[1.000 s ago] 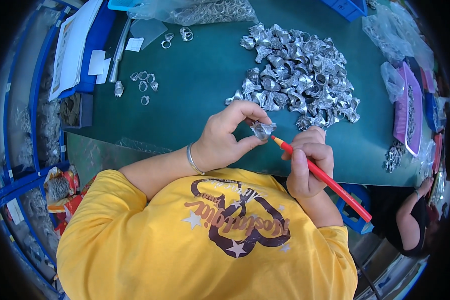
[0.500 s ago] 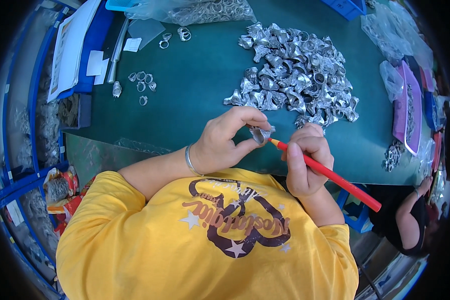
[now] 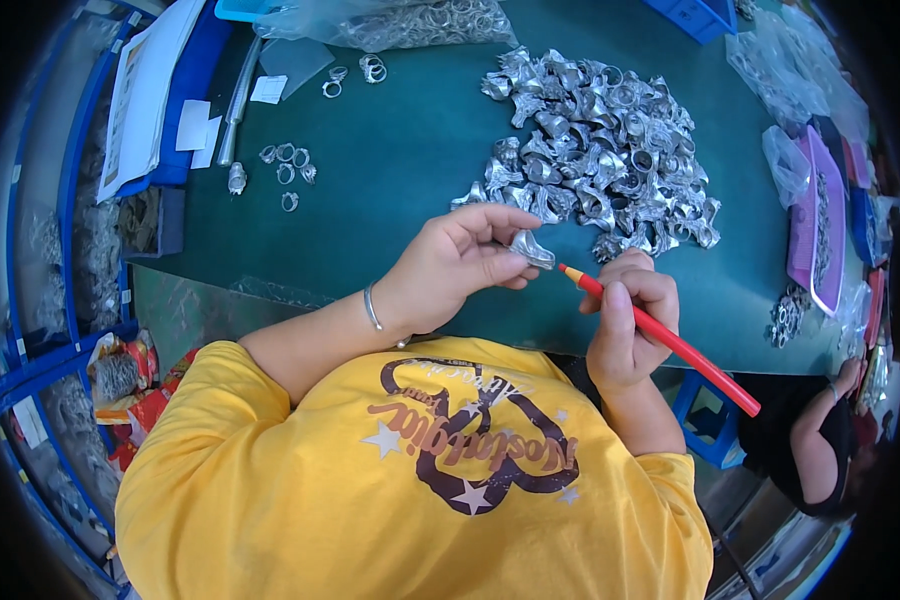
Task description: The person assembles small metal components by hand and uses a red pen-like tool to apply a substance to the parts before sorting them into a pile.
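Two hands work close together: your left hand [image 3: 450, 268] pinches a small crumpled silver metal piece [image 3: 532, 248], now lowered slightly and clear of the heap of shiny metal pieces [image 3: 600, 150] on the green bench [image 3: 390, 150]. Your right hand [image 3: 625, 325] grips a red pencil-like tool [image 3: 660, 335], its tip drawn just beside the piece, nearly touching.

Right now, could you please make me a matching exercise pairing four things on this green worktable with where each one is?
Things:
1. red pencil-like stick
2. single silvery metal piece
3. big heap of silvery metal pieces
4. few loose silvery rings

Places:
A. pinched in the left hand
B. far left on the green table
C. gripped in the right hand
D. beyond both hands

Pairs: 1-C, 2-A, 3-D, 4-B
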Demonstrator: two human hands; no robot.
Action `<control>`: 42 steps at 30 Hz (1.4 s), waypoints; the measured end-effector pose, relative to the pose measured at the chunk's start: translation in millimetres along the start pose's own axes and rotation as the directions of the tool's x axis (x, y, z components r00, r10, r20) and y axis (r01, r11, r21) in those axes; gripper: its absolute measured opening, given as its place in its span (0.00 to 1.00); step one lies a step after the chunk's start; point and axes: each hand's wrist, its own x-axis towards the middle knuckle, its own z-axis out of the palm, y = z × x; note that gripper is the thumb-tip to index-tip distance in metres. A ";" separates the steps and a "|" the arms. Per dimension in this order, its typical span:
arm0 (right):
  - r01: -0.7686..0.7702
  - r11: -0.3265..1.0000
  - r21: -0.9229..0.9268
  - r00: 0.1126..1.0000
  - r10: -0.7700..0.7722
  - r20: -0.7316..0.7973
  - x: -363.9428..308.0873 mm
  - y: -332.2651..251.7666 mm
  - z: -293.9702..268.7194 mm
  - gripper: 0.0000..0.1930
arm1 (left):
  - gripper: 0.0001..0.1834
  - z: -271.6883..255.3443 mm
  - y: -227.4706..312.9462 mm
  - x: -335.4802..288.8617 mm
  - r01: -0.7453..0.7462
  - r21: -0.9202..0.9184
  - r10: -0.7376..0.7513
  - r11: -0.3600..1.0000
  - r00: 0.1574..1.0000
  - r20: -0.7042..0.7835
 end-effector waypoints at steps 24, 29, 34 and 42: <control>0.044 0.999 -0.020 0.993 -0.046 -0.106 -2.6 -8.2 -9.0 0.03 | 0.20 -25.9 199.1 90.2 -0.407 0.699 0.804 -0.588 -0.201 0.559; 0.020 0.999 -0.039 0.993 -0.025 -0.119 -5.9 -10.5 -12.8 0.02 | 0.11 -65.8 230.0 129.4 0.012 0.817 0.792 -0.576 0.255 0.555; -0.064 0.998 -0.025 0.988 0.060 -0.144 -12.9 -3.4 -15.1 0.02 | 0.06 -13.2 153.3 90.9 -0.435 0.802 0.766 -0.409 0.314 0.561; -0.060 0.998 -0.032 0.994 0.056 -0.099 -7.3 -3.0 -11.9 0.02 | 0.15 -68.8 33.1 119.7 -0.268 0.958 0.552 -0.101 0.786 0.278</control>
